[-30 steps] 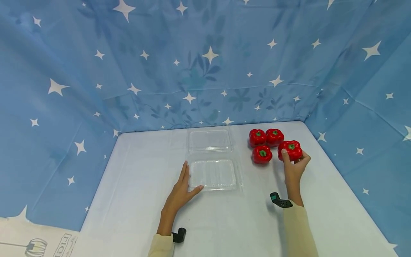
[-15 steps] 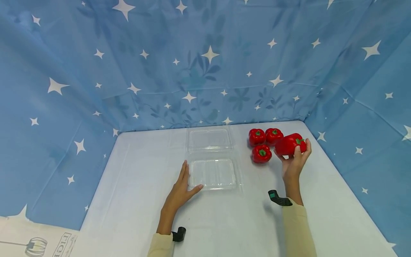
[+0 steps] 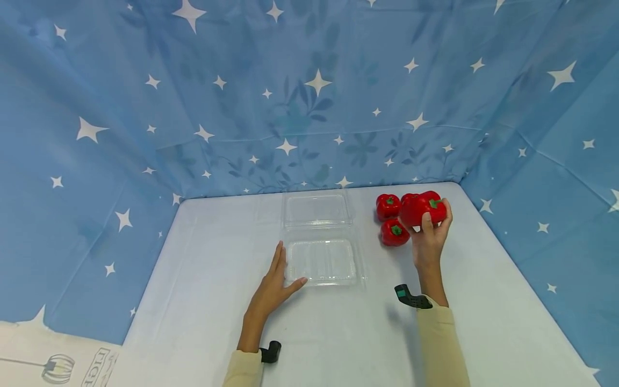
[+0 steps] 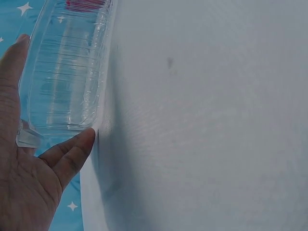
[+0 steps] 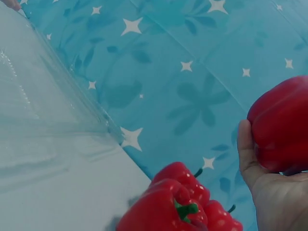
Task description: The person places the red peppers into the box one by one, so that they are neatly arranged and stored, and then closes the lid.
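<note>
— Where's the pepper she picked?

— Up off the surface, in the right hand, fingers wrapped round it, just right of the clear clamshell box and above the three other peppers.

— And the left hand?

— Flat against the box's near left corner, fingers straight, thumb touching the front edge. The lid lies open toward the starry blue cloth.

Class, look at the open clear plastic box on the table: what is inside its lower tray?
Nothing shows inside the tray; the white table shows through its ribbed bottom. The left hand rests against its left edge. The right hand holds a red pepper away from it.
</note>
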`<state>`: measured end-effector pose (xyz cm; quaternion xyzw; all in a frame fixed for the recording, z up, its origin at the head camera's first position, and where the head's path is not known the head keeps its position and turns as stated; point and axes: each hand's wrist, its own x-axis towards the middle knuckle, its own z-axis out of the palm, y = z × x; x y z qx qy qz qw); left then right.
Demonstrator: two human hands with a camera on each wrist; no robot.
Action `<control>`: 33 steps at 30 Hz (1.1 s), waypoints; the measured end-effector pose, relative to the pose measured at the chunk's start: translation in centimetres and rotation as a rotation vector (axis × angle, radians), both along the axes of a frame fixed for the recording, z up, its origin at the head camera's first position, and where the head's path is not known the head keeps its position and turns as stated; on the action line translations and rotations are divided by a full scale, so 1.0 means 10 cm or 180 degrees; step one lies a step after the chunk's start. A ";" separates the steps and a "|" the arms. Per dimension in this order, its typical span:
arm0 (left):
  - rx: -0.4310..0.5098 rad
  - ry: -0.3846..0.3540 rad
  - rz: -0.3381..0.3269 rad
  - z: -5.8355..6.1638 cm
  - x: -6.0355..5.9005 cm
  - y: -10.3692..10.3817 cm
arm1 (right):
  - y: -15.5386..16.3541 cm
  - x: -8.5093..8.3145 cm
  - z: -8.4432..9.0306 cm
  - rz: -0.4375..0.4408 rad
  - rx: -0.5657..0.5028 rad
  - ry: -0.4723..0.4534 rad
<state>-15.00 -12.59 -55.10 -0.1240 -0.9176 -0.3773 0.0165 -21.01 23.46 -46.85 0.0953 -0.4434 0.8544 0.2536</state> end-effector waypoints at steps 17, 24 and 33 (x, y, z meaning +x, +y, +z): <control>0.0046 -0.0034 0.0004 -0.03 0.01 0.02 | -0.33 -0.03 -0.08 0.0224 0.0994 -0.0804; 0.0055 -0.0017 0.0013 -0.03 0.01 0.02 | -0.47 -0.07 -0.08 0.0445 0.1294 -0.0892; 0.0055 0.0005 0.0016 -0.02 0.01 0.01 | -0.70 -0.12 -0.12 0.0550 0.2145 -0.1034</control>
